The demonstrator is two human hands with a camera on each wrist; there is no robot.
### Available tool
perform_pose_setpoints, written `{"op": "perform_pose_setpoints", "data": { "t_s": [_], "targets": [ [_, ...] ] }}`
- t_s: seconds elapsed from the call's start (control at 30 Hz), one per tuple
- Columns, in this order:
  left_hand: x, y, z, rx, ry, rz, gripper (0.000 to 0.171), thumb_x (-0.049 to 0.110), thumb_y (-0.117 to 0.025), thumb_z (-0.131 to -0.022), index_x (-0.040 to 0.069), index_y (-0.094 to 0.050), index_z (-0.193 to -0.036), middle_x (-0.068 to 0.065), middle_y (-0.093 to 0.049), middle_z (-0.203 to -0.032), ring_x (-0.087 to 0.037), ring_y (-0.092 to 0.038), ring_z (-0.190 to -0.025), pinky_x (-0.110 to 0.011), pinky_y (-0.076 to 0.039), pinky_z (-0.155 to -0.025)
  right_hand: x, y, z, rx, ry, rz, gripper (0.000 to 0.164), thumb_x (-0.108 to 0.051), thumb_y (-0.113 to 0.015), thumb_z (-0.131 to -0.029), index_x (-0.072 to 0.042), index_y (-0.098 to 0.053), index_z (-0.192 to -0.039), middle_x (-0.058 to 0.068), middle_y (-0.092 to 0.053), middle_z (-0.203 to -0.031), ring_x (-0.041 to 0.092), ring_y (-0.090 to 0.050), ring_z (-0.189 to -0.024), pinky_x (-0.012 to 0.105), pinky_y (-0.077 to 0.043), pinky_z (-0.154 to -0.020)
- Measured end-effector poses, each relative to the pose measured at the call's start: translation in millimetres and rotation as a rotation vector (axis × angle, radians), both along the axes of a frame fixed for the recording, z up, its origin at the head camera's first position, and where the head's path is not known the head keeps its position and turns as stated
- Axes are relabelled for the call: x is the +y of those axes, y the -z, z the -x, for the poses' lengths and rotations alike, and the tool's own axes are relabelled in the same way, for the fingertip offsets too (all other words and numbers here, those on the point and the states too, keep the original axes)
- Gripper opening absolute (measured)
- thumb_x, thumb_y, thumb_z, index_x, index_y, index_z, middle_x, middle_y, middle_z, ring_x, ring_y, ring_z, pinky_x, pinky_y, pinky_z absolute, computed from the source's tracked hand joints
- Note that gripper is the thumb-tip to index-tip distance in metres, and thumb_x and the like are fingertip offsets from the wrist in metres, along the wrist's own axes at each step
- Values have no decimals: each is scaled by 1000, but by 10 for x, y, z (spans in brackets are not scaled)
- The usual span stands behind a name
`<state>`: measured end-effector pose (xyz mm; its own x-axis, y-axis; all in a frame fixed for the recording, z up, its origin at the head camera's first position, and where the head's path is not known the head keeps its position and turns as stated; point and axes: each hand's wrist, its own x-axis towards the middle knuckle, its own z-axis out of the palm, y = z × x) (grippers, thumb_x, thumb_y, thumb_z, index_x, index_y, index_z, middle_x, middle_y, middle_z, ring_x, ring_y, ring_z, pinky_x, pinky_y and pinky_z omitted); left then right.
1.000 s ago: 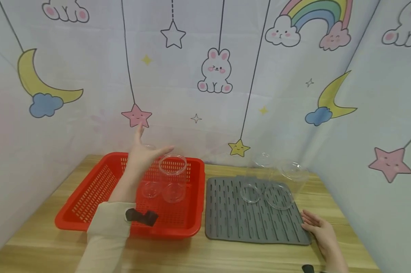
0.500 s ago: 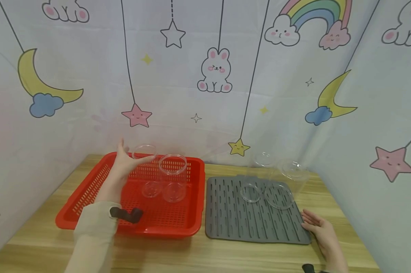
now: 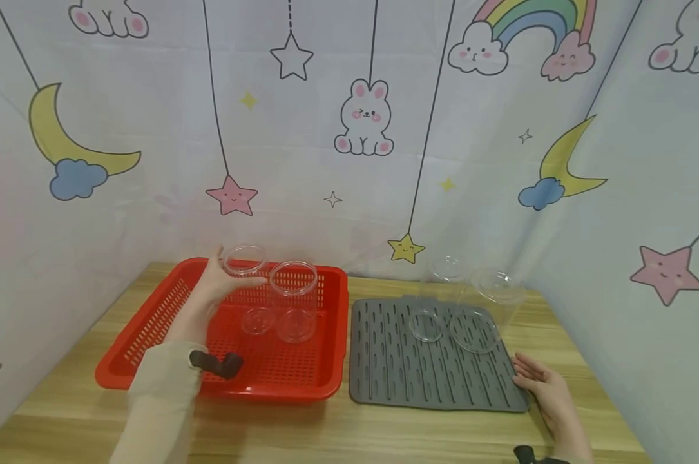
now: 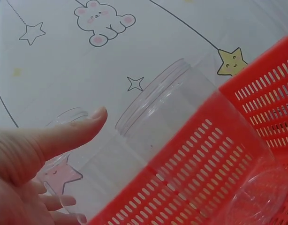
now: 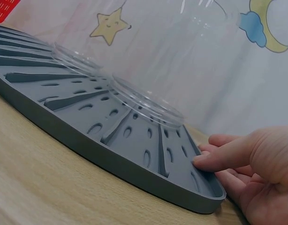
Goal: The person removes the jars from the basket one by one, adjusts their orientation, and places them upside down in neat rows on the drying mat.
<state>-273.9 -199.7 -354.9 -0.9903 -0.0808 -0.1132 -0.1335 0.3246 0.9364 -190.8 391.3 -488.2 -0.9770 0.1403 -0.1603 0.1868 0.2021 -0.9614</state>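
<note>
Two clear plastic jars stand upright in a red basket (image 3: 342,309): one on the left (image 3: 245,261) and one on the right (image 3: 294,280). Around the left jar is my left hand (image 3: 212,283), spread wide; its thumb stretches across the front near the rim while its fingers bend on the far side. In the left wrist view the right jar (image 4: 155,122) shows a threaded mouth. My right hand (image 3: 546,390) pinches the right edge of a grey drying mat (image 3: 430,380). Its thumb lies on top of the mat's corner, as the right wrist view shows.
Two more clear jars, a narrower one (image 3: 426,327) and a wider one (image 3: 475,332), stand mouth down at the back of the mat. A wooden table (image 3: 303,432) lies underneath. A printed curtain (image 3: 314,161) hangs close behind and along both sides.
My left hand has come left from over the basket, then lowered and edged right around the left jar. My right hand has stayed at the mat's edge.
</note>
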Motion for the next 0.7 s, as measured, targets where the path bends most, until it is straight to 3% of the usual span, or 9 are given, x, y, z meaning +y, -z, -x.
{"op": "perform_pose_setpoints", "data": {
  "t_s": [0.13, 0.33, 0.7],
  "targets": [
    [8, 13, 3, -4, 18, 15, 120, 16, -78, -82, 11, 17, -155, -26, -2, -162, -47, -11, -147, -67, -20, -114, -5, -10, -1, -13, -3, -13, 72, 0, -64, -91, 12, -22, -148, -29, -60, -102, -19, -55, -91, 7, -49, -84],
    [23, 36, -4, 11, 24, 5, 103, 11, -76, -83, 6, -4, -156, -25, -20, -159, -45, -24, -142, -62, -30, -113, -4, -9, 1, -11, 3, -7, 72, 1, -64, -91, 12, -22, -148, -32, -60, -99, -19, -56, -91, 7, -49, -84],
    [42, -10, -78, -6, -63, 38, 98, 18, -78, -82, 11, -15, -157, -21, -29, -157, -42, -31, -138, -62, -33, -111, -11, -16, -20, 12, -19, -10, 72, 0, -64, -91, 14, -22, -148, -34, -59, -97, -19, -56, -92, 7, -49, -83]
  ]
}}
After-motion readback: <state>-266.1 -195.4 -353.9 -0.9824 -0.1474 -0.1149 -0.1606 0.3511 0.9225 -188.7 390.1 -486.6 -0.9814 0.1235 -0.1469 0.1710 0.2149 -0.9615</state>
